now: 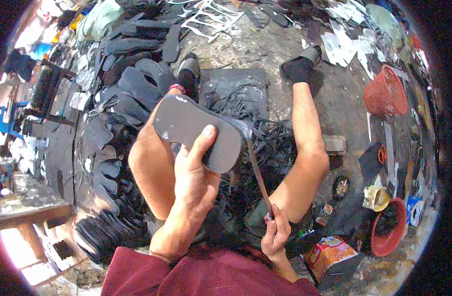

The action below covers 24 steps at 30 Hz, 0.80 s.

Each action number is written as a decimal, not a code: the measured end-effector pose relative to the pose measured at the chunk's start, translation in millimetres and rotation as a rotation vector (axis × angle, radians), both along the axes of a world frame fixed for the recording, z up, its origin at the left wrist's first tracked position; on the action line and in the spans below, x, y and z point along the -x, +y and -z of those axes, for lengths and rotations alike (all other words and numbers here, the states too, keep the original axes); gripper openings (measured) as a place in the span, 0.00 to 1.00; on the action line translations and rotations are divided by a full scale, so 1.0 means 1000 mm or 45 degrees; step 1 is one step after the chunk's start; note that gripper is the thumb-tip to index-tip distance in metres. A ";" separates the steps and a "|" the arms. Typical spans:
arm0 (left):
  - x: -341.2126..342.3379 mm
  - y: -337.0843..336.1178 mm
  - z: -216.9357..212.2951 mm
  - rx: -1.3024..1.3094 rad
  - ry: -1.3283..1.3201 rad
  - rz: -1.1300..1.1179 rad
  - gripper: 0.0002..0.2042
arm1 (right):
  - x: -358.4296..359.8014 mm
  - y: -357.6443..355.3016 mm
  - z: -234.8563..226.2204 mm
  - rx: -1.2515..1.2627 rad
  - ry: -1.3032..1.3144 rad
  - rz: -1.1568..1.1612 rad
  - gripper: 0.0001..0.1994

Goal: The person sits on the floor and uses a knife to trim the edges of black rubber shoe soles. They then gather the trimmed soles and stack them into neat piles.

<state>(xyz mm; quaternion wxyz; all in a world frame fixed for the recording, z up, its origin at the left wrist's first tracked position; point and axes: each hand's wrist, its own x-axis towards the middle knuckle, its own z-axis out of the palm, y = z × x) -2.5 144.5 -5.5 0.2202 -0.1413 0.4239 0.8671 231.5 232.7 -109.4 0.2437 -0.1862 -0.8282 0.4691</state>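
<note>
As left hand (pixel 195 180) clasps sole (pixel 194 122), right (pixel 276 233) pinches strip (pixel 259 175)

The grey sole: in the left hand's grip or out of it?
In: the left hand holds the grey sole, thumb lying across its face.

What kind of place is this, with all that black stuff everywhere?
Probably a footwear workshop. The person's left hand holds a gray sole, many dark soles are stacked at the left, and black scrap strips litter the floor.
</note>
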 end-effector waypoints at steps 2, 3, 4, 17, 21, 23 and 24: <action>-0.001 -0.001 -0.005 0.001 -0.053 -0.024 0.18 | -0.008 0.002 -0.001 -0.020 -0.039 -0.014 0.17; 0.001 -0.003 0.001 -0.025 -0.087 -0.064 0.16 | -0.009 0.006 -0.004 -0.060 -0.028 -0.024 0.17; 0.000 -0.001 0.001 -0.001 -0.079 -0.070 0.16 | -0.009 0.009 -0.006 -0.099 -0.018 -0.035 0.17; -0.023 -0.042 0.012 0.275 -0.271 -0.027 0.15 | 0.013 0.030 -0.059 -0.240 -0.191 -0.275 0.17; -0.036 -0.036 0.000 0.162 -0.108 0.015 0.18 | 0.016 0.010 -0.052 -0.253 -0.114 -0.205 0.20; -0.042 -0.034 0.000 0.173 0.053 0.039 0.20 | 0.018 0.002 -0.052 -0.177 -0.079 -0.184 0.21; -0.041 -0.033 0.003 0.139 0.047 0.033 0.20 | 0.020 0.001 -0.054 -0.178 -0.088 -0.184 0.21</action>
